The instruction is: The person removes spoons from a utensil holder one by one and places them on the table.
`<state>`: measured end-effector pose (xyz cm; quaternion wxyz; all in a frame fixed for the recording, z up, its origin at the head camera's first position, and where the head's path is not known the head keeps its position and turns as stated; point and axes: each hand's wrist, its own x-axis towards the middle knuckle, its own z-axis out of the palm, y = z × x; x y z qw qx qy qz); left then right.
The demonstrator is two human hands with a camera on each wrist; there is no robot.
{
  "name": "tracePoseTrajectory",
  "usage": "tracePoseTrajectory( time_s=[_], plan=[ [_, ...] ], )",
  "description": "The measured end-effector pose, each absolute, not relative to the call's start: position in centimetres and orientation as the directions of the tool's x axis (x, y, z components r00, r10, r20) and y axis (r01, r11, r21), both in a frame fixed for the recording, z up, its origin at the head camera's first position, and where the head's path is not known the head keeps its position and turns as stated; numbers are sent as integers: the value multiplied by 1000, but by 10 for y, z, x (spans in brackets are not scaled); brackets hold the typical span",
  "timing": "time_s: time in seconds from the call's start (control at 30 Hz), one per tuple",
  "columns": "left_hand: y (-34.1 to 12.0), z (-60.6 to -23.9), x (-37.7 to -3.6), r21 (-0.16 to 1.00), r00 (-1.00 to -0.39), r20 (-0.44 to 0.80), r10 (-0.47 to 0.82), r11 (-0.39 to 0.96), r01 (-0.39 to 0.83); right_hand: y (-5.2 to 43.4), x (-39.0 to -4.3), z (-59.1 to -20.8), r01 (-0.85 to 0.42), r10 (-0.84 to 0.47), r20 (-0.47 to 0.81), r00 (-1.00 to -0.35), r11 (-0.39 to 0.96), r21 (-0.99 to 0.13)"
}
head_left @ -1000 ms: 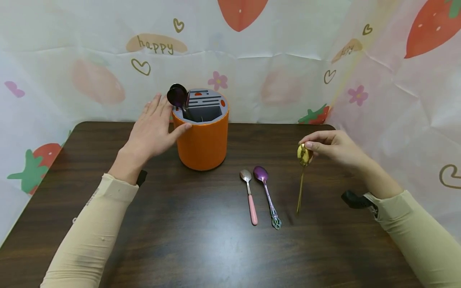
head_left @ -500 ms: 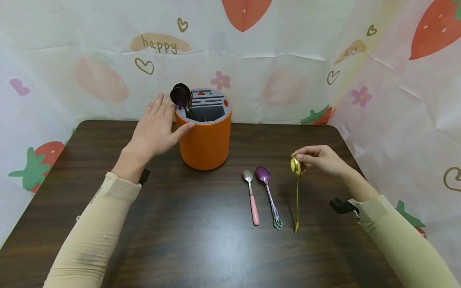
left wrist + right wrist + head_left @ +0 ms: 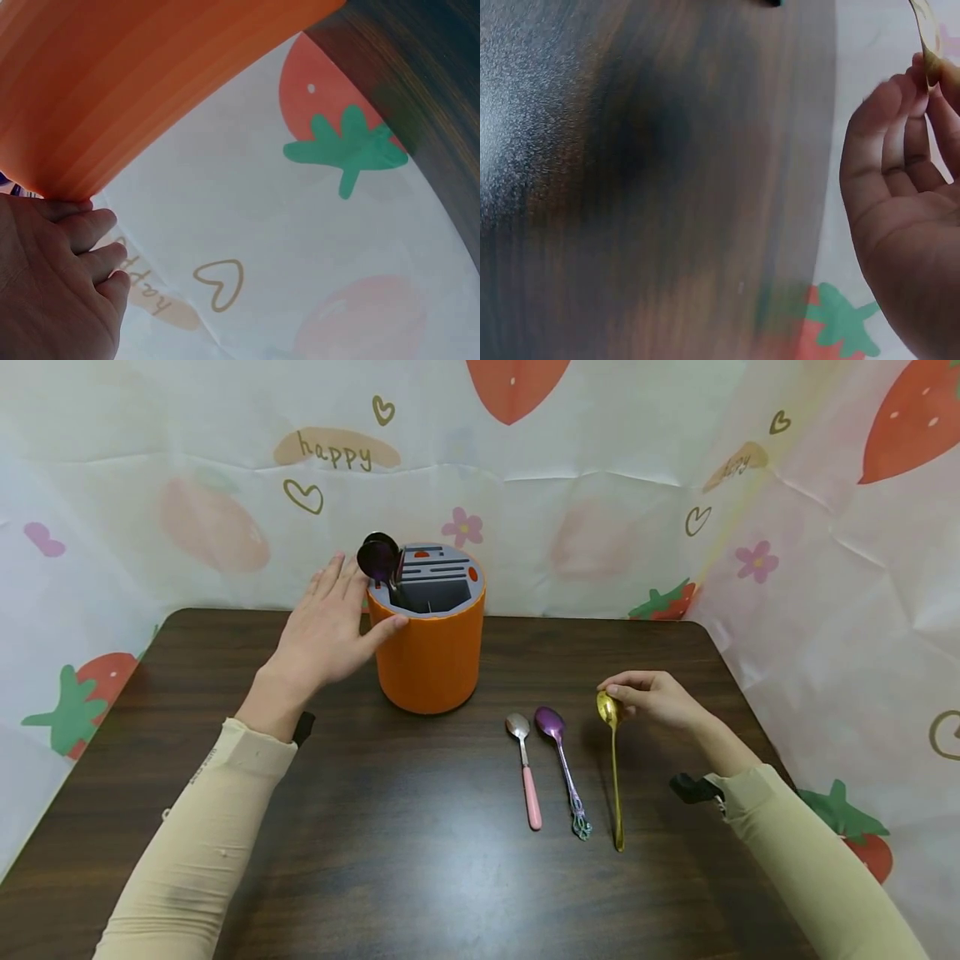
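My right hand (image 3: 654,700) pinches a gold spoon (image 3: 609,710) by its bowl, between thumb and fingers; its handle points toward me and the tip is at the tabletop. Left of it lie a purple spoon (image 3: 550,723) with an ornate handle and a silver spoon (image 3: 530,797) with a pink handle. My left hand (image 3: 321,631) rests with straight fingers against the upper left side of an orange round utensil holder (image 3: 429,668). Dark spoons (image 3: 379,558) stand bowl-up in the holder's left part. In the right wrist view only a piece of the gold spoon (image 3: 927,37) shows.
All this stands on a dark wooden table (image 3: 360,860). A white cloth (image 3: 555,443) printed with strawberries and hearts hangs behind and at both sides. The holder's grey top has slots and a larger compartment (image 3: 442,597).
My right hand has moved left and down toward me with the gold spoon, which now lies lower beside the purple spoon. My left hand stays at the holder.
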<state>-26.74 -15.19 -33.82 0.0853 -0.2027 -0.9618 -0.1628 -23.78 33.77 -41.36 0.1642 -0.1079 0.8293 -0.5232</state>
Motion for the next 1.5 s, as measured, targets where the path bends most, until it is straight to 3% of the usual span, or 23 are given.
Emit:
tracePoseTrajectory(
  time_s=[0.63,1.5],
  plan=[
    [-151,-339,-267,278,-903,229,362,865,418,328,-249,-452,-29,-257,-166,-952,616,-787],
    [-150,-335,-266,274,-908,219,357,871,408,316,-248,-475,-258,-284,57,-957,750,-609]
  ],
)
